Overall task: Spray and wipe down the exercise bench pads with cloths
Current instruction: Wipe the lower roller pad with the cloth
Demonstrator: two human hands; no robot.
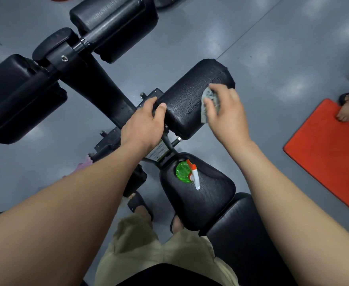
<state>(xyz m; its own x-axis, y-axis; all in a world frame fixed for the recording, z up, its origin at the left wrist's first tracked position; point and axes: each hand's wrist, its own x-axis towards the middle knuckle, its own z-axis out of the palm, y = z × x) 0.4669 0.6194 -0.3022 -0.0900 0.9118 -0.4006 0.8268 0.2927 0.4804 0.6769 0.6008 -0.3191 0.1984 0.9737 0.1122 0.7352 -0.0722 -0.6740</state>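
A black roller pad (190, 100) of the exercise bench lies in the middle, its surface wet with droplets. My right hand (225, 114) grips a grey cloth (207, 101) and presses it on the pad's right part. My left hand (144, 122) grips the pad's left end, thumb on top. A green spray bottle (187, 172) with a white and orange trigger stands on the black seat pad (200, 199) below my hands. A longer back pad (243, 234) adjoins the seat at the lower right.
More black roller pads sit at the far left (18, 98) and top (115, 25) on the bench's black frame (99, 83). A red mat (328, 145) lies on the grey floor at the right, with another person's foot and fingers on it. A pink cloth (84, 164) shows beside my left forearm.
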